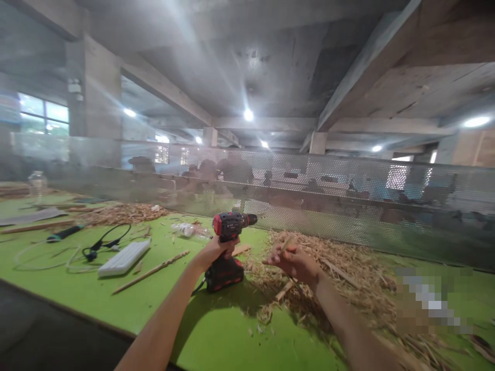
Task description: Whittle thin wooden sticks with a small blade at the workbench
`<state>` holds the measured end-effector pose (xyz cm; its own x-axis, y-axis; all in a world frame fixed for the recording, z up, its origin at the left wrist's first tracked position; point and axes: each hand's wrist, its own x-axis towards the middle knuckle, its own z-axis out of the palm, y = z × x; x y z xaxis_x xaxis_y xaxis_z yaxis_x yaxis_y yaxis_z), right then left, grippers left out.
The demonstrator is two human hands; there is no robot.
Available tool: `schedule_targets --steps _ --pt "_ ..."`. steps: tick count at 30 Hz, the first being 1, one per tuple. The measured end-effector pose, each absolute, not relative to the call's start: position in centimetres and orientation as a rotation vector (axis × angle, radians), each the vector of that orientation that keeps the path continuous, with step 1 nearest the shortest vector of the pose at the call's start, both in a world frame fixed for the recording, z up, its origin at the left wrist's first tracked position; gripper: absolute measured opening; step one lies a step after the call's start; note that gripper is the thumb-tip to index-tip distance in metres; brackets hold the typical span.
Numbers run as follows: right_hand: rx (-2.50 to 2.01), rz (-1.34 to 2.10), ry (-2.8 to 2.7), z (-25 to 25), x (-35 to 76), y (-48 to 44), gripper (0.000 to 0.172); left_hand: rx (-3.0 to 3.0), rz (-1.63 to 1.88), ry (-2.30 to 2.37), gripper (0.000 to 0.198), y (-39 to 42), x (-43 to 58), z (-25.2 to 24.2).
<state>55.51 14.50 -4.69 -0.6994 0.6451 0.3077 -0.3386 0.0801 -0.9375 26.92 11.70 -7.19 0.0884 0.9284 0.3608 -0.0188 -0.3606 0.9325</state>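
Observation:
A red and black cordless drill (229, 225) stands upright over the green table, its chuck pointing right and slightly away. My left hand (219, 252) is wrapped round its handle, above the battery base. To the right, my right hand (296, 264) is raised over wood shavings, fingers closed on a thin pale wooden stick (286, 242) that juts up from between them. The stick is apart from the drill chuck. Below the right hand lies a short wood piece (284, 291) among the shavings (266, 278).
A carved stick (150, 272), a white power strip (124, 256), a black cable loop (104, 245) and a dark-handled tool (65, 233) lie left. A plastic bottle (189, 230) lies behind the drill. A perforated metal screen (270, 190) edges the table's far side; people are blurred beyond.

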Motion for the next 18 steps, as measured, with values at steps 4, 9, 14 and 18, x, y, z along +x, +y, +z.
schedule_targets --steps 4,9,14,18 --pt "-0.393 1.731 -1.362 -4.9 54.9 15.3 0.033 1.522 1.382 0.982 0.049 11.4 27.1 -6.8" --pt "-0.582 1.604 -1.219 -5.9 54.8 17.2 0.023 1.487 1.395 0.929 0.049 11.1 27.4 -6.3" --pt "-0.587 1.587 -1.239 -6.0 54.8 17.5 0.030 1.478 1.407 0.937 0.047 11.1 27.3 -6.3" --pt "-0.563 1.486 -1.345 -5.9 54.3 17.2 0.040 1.512 1.406 0.919 0.042 11.3 27.1 -6.6"
